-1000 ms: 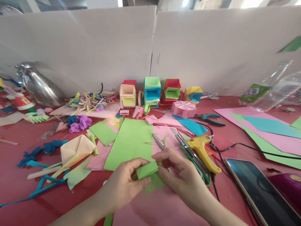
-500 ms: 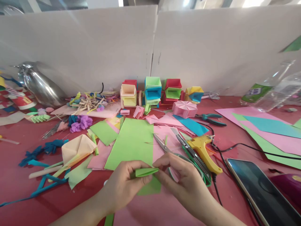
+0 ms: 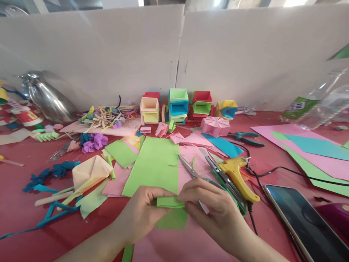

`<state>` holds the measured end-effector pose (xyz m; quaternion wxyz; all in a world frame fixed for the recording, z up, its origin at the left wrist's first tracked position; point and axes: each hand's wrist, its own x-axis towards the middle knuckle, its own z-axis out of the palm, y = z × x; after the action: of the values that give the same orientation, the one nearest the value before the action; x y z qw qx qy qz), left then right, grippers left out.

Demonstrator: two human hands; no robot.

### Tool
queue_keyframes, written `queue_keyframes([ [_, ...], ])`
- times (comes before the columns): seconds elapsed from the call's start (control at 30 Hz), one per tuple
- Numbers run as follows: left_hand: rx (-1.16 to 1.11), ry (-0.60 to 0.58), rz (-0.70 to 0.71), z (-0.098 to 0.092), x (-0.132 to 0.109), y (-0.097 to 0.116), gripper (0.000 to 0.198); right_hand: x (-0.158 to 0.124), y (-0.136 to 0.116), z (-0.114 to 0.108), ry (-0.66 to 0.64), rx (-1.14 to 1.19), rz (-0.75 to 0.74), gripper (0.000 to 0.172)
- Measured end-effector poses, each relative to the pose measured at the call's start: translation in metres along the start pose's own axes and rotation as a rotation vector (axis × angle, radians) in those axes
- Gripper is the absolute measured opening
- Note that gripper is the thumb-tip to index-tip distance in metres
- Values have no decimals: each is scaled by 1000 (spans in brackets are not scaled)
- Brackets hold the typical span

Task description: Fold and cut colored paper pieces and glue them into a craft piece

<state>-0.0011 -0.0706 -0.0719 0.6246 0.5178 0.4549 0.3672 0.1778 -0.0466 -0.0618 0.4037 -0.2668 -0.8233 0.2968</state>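
Observation:
A small folded strip of green paper (image 3: 168, 202) is pinched between both hands, low in the middle of the view. My left hand (image 3: 145, 207) grips its left end, thumb below and fingers above. At the right end, the fingertips of my right hand (image 3: 211, 207) are closed on the strip. Under the hands lie a green paper piece (image 3: 173, 220) and a pink sheet (image 3: 174, 245). A larger green sheet (image 3: 155, 163) stretches away behind them. Scissors (image 3: 189, 167) rest just beyond my right hand, which hides part of their handles.
Right of the hands lie a box cutter (image 3: 223, 176), a yellow glue gun (image 3: 240, 178) with its black cord, and a phone (image 3: 300, 222). Folded paper boxes (image 3: 178, 105) stand along the white partition (image 3: 109, 54). A metal jug (image 3: 49, 96) is at the back left.
The green strip has turned so more of its broad face shows. My right fingers have shifted onto its right end. The left hand keeps its grip.

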Motion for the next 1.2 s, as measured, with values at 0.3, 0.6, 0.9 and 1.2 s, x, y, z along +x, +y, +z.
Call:
queue_keyframes([
  [0.3,-105,-42,-30,-2,-1,3,18,0,-2,-9,-107,-133,-184,25],
  [0.6,-105,-55,5,0,-2,2,21,-2,2,-12,-110,-310,-330,29],
  [0.9,-101,-62,5,-2,-2,1,20,0,-2,-14,-143,-367,-358,30],
  [1.2,-314,-133,-60,-7,-6,-2,46,0,0,-18,-154,-347,-325,29],
])
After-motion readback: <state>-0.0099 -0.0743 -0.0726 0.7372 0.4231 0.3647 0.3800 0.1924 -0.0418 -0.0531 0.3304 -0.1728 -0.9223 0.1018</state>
